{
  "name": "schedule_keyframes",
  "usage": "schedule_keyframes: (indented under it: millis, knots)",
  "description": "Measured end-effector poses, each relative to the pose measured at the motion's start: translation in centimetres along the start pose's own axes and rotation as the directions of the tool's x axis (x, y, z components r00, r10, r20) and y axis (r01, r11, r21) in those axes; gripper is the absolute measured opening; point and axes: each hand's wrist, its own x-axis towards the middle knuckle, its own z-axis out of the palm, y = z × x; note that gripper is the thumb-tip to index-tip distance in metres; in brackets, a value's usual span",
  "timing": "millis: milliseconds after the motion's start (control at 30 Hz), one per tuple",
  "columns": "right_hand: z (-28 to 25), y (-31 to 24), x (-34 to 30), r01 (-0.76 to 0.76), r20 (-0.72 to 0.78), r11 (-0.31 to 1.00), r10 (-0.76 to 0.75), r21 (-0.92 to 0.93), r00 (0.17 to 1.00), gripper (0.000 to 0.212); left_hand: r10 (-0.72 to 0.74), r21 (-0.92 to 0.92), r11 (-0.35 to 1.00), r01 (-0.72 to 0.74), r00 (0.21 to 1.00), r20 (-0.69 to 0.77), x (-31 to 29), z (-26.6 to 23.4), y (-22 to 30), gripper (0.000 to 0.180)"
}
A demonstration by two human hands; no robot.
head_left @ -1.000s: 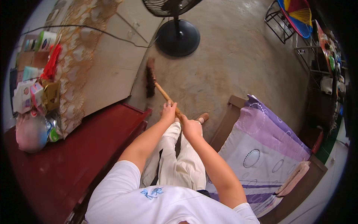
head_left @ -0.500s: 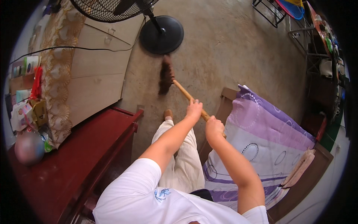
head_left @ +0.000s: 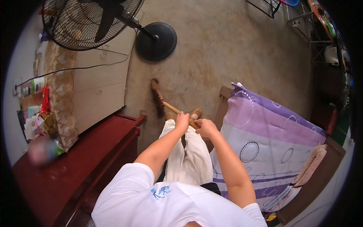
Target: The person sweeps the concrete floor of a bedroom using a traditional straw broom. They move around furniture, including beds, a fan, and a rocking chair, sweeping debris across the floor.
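Note:
A broom (head_left: 172, 108) with a pale wooden handle slants across in front of my legs, its dark brown bristle head on the concrete floor to the left of my feet. My left hand (head_left: 183, 120) is wrapped round the handle on the lower part. Higher up, close to the handle's end, my right hand (head_left: 205, 128) grips it too, with the fingers closed. The bristles are blurred. My brown shoes (head_left: 196, 113) stand just beyond my hands, partly covered by them and the trousers.
A black standing fan (head_left: 156, 41) is ahead on the left, its cord (head_left: 75, 69) running to the wall. Beside it stands a beige drawer cabinet (head_left: 100, 81). A dark red wooden bench (head_left: 75, 174) lies left; a bed with a purple-white sheet (head_left: 261, 143) lies right. Metal-framed furniture (head_left: 298, 19) stands far right.
The broom head has come nearer to my feet and a little left, away from the fan base. Both hands have drawn back left and toward me, still holding the handle. A second shoe now shows.

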Motion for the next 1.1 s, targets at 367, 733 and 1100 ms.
schedule_keyframes:
  millis: [367, 733, 1100]
  knots:
    - [-8.6, 0.9, -3.1, -0.043, -0.404, 0.99, -0.017, -0.138, 0.915, 0.045, 0.355, -0.062, 0.927, -0.37, 0.92, -0.167, 7.8, -1.9, 11.8, 0.014]
    - [-7.3, -8.5, 7.1, 0.141, -0.185, 0.915, -0.075, 0.377, 0.98, 0.048, 0.245, 0.367, 0.912, -0.181, 0.96, -0.136, 14.9, -14.9, 0.3, 0.013]
    - [-6.0, -6.8, 5.7, 0.023, -0.417, 0.996, 0.013, 0.082, 0.909, 0.05, 0.471, 0.364, 0.827, -0.428, 0.881, -0.036, 15.9, -10.1, 2.8, 0.016]
